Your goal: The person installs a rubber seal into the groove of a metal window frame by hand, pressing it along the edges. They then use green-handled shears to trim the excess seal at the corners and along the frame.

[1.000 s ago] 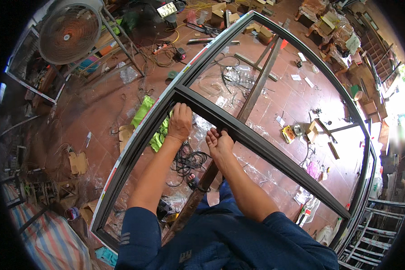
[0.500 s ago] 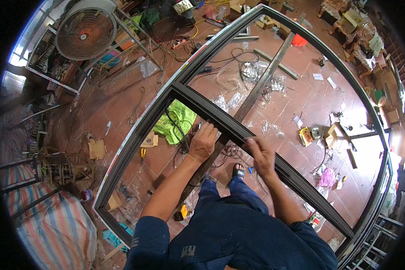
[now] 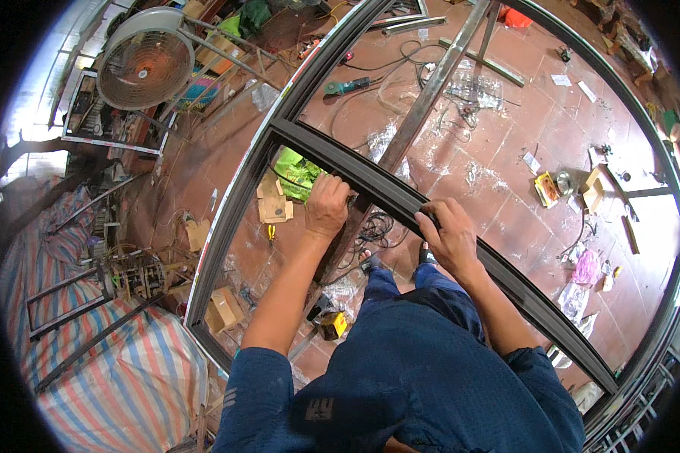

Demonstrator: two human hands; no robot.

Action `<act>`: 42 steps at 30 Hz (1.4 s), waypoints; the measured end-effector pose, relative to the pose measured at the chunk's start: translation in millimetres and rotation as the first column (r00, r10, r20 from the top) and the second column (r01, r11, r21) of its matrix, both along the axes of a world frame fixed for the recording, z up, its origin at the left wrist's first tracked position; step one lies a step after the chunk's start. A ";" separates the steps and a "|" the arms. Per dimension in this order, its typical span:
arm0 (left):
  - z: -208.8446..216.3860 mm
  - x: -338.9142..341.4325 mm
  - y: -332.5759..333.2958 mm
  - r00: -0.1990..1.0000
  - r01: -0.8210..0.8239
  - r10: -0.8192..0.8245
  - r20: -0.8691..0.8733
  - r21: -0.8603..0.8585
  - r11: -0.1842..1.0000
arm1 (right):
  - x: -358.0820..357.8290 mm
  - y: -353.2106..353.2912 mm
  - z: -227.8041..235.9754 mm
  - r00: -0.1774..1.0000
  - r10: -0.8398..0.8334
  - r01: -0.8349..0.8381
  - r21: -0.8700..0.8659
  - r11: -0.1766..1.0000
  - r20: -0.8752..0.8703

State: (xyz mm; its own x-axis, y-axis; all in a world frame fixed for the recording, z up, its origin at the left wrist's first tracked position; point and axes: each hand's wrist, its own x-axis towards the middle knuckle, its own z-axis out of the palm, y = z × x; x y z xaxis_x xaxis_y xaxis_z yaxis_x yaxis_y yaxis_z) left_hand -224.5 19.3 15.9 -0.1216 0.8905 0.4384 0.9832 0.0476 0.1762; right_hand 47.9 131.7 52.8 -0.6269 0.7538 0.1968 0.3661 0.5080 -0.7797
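A large dark metal frame (image 3: pixel 227 249), like a window or door frame, surrounds me at working height, with a grooved crossbar (image 3: pixel 370 181) running from upper left to lower right. My left hand (image 3: pixel 327 208) is closed at the crossbar's near edge, its fingers curled under; whatever they pinch is hidden. Further right, my right hand (image 3: pixel 449 234) lies on the same bar, its fingers bent over the edge and its thumb tucked in. A long steel beam (image 3: pixel 431 94) passes beneath the crossbar.
On the tiled floor lie an angle grinder (image 3: pixel 347 86), a coiled black cable (image 3: pixel 378 230), cardboard pieces (image 3: pixel 272 200), pliers (image 3: pixel 271 232) and a yellow-black box (image 3: pixel 332 326). A big round fan (image 3: pixel 143 68) stands upper left. Striped sheeting (image 3: pixel 128 370) covers things lower left.
The view has shifted, so the frame sits differently in it. My right hand has come down from a loose fist above the crossbar onto the bar. My left hand stays by its near edge.
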 end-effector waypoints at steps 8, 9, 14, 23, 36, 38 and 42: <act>-7.7 33.5 -15.0 1.000 0.011 -0.012 0.023 0.017 1.000 | 1.7 1.1 0.5 0.997 0.055 -0.057 -0.033 0.998 -0.050; -5.8 38.3 -12.8 1.000 0.000 0.000 0.029 0.014 1.000 | 2.4 1.2 -1.2 0.998 0.050 -0.051 -0.026 0.998 -0.041; 7.5 42.3 -2.5 0.993 -0.056 0.066 0.100 -0.098 0.994 | 4.7 7.0 -1.7 0.997 0.059 -0.060 -0.023 0.998 -0.050; 2.5 65.1 -13.7 0.995 0.005 0.010 0.096 -0.152 0.988 | 0.0 6.8 2.0 0.996 0.089 -0.089 0.009 0.996 -0.029; -11.6 -7.1 -27.2 0.993 0.110 -0.117 -0.026 -0.190 0.976 | 29.4 3.1 0.1 0.941 -0.025 -0.006 -0.092 0.996 -0.338; -31.3 -52.1 -32.6 0.994 0.055 -0.059 -0.096 -0.050 0.997 | 55.4 -6.5 12.9 0.951 0.019 0.004 0.074 0.997 -0.307; -28.4 -83.6 -20.8 0.988 0.126 -0.130 -0.086 -0.050 0.991 | 118.2 -59.7 20.5 0.987 -0.022 0.037 0.088 0.995 -0.158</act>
State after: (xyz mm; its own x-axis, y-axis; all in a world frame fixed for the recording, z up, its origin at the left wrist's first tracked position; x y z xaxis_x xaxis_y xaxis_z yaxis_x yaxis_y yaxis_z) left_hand -308.2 -1.5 -12.5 0.0324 0.9151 0.4019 0.9933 -0.0740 0.0884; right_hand 166.2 72.0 73.3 -0.5608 0.7464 0.3585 0.2590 0.5693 -0.7802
